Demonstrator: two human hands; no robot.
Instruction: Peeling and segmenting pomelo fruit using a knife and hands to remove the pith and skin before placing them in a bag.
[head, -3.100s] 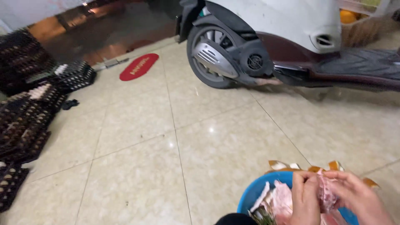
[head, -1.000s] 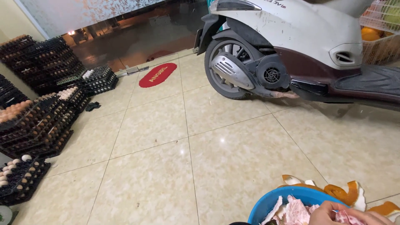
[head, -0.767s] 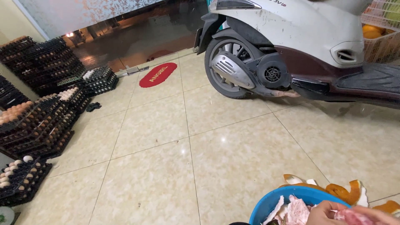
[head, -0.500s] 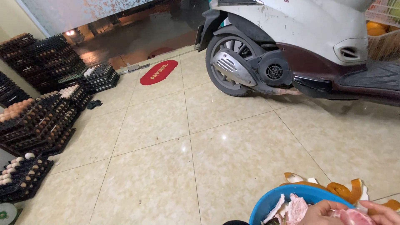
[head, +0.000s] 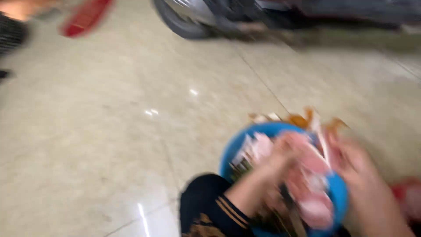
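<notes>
Beige tiled floor (head: 109, 131) | blue basin (head: 239, 147) of pink scraps (head: 307, 162) | left hand (head: 280, 158), right hand (head: 364, 175) blurred, grip cannot be told.

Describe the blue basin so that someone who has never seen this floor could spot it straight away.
Start from the scooter wheel at the top of the view and come down across the pale tiled floor to the lower right. There sits the round blue basin, with the left hand and right hand over it holding blurred pink pieces. It is the only bright blue thing in sight.
</notes>
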